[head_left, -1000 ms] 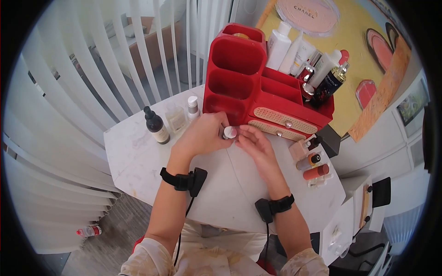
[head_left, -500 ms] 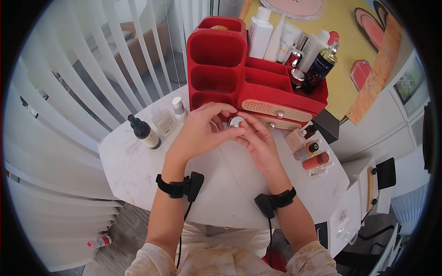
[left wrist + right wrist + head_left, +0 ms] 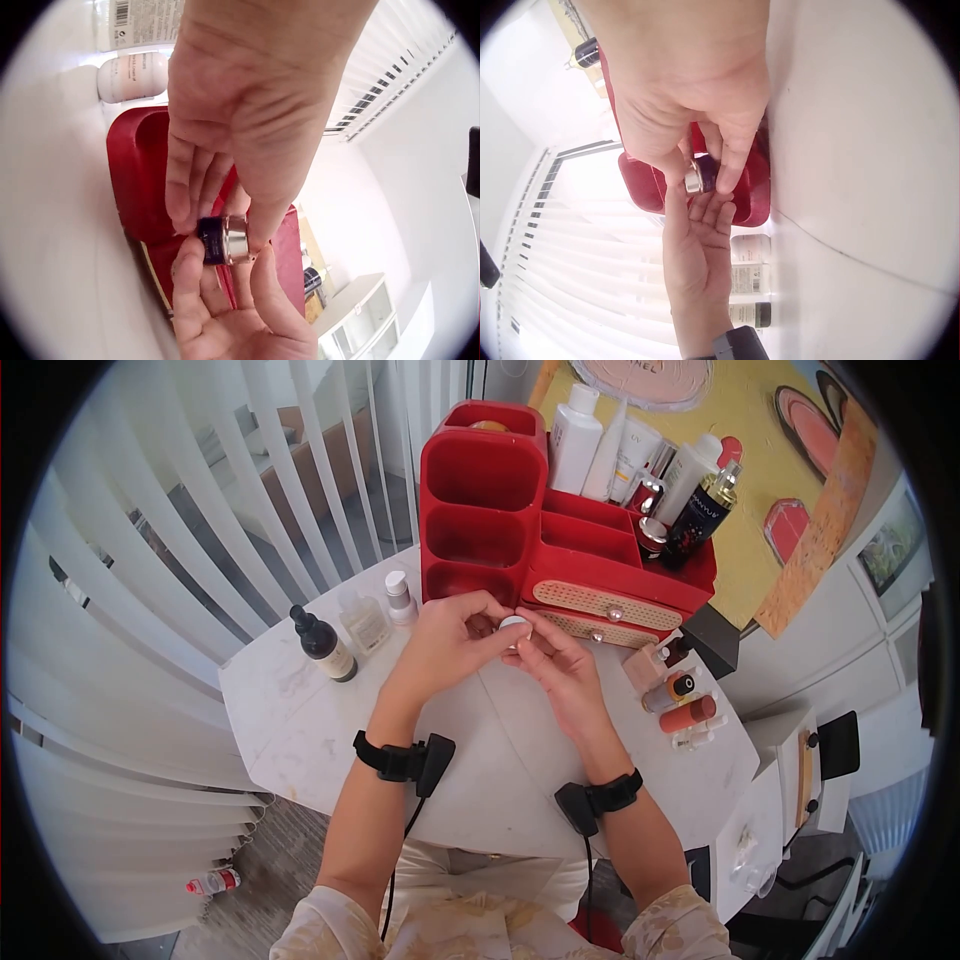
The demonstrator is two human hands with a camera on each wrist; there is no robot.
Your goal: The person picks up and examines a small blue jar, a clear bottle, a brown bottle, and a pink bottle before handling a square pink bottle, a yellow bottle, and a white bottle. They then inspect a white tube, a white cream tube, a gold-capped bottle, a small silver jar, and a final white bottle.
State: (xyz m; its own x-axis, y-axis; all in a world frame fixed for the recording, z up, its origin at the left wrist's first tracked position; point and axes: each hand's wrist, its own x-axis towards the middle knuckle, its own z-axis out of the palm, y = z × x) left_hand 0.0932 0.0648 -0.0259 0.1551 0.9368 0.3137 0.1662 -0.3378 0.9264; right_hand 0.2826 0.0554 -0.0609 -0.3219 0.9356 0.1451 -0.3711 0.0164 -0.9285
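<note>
A small cosmetic jar (image 3: 219,241), with a dark blue body and a shiny metallic lid, is held between both hands just in front of the red organizer (image 3: 481,540). My left hand (image 3: 440,645) has its thumb against the lid and its fingers around the far side. From the other side my right hand (image 3: 565,678) pinches the jar between thumb and fingertips. Seen from the right wrist, the dark body of the jar (image 3: 706,172) sits by the right fingers, with the lid toward both thumbs. In the head view, mostly the pale top of the lid shows.
Left of the hands stand a dark pump bottle (image 3: 322,644), a clear bottle (image 3: 365,624) and a small grey-white bottle (image 3: 401,600). Several small cosmetics, including a reddish tube (image 3: 688,713), lie at the right table edge. Tall bottles, one white (image 3: 576,440), fill the organizer's right side.
The jar has turned from tilted to lid up. My left thumb has moved from beside the jar onto its lid, while the right hand keeps its pinch. The head view has shifted slightly.
</note>
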